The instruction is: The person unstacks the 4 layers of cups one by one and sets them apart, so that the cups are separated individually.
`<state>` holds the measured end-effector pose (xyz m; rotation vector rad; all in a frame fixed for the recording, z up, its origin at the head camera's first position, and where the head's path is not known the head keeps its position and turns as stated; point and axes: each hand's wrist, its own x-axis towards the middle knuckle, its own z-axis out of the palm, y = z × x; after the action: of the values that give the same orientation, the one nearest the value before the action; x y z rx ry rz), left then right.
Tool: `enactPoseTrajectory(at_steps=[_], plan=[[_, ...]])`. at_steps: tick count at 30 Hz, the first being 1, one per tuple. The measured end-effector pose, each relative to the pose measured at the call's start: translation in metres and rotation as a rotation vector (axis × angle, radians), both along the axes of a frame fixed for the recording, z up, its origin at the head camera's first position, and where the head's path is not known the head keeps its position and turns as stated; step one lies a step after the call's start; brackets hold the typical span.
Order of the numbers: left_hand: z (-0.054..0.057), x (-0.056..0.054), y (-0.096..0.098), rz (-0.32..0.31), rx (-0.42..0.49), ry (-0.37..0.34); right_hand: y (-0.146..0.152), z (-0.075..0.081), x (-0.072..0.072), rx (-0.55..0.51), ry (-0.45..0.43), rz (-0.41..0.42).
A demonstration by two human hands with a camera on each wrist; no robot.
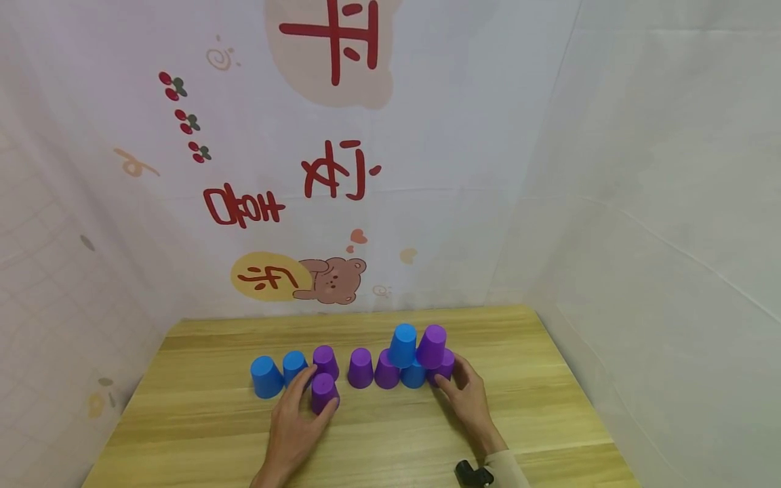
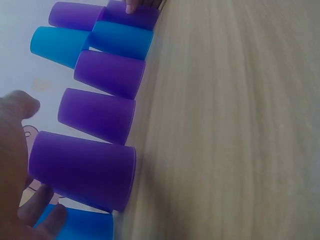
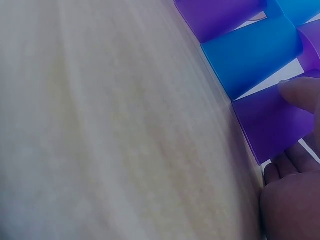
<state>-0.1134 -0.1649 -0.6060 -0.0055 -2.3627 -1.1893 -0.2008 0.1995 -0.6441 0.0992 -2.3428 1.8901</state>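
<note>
My left hand [image 1: 293,420] is spread around a purple cup [image 1: 324,395] that stands upside down in front of the row. In the left wrist view its thumb is apart from that cup [image 2: 82,170], while its fingers lie behind. On the right, my right hand [image 1: 471,396] holds the end purple cup [image 3: 272,120] low down, thumb on the near side and fingers on the far side. Above it, a purple cup [image 1: 432,346] and a blue cup [image 1: 403,346] rest side by side on the bottom-row cups, including a blue cup [image 1: 413,375] and a purple cup [image 1: 386,370].
Another purple cup [image 1: 361,368] stands at the left end of the stack. Beyond my left hand are a purple cup [image 1: 325,360] and two blue cups, one nearer [image 1: 295,366] and one farthest left [image 1: 266,377]. The wooden table [image 1: 390,447] meets a printed cloth [image 1: 439,203] behind.
</note>
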Motion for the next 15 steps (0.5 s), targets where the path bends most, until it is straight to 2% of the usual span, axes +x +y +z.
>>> enactPoseTrajectory(at_steps=[5,8,15], plan=[[0.004,-0.001,0.002,-0.051,-0.014,0.084,0.001,0.000,-0.001,-0.004,-0.003,0.006],[0.009,-0.003,0.004,-0.080,-0.025,0.112,0.001,0.000,-0.001,-0.011,-0.003,0.010],[0.024,-0.005,0.010,-0.156,-0.042,0.022,0.001,-0.001,-0.001,-0.018,0.008,0.007]])
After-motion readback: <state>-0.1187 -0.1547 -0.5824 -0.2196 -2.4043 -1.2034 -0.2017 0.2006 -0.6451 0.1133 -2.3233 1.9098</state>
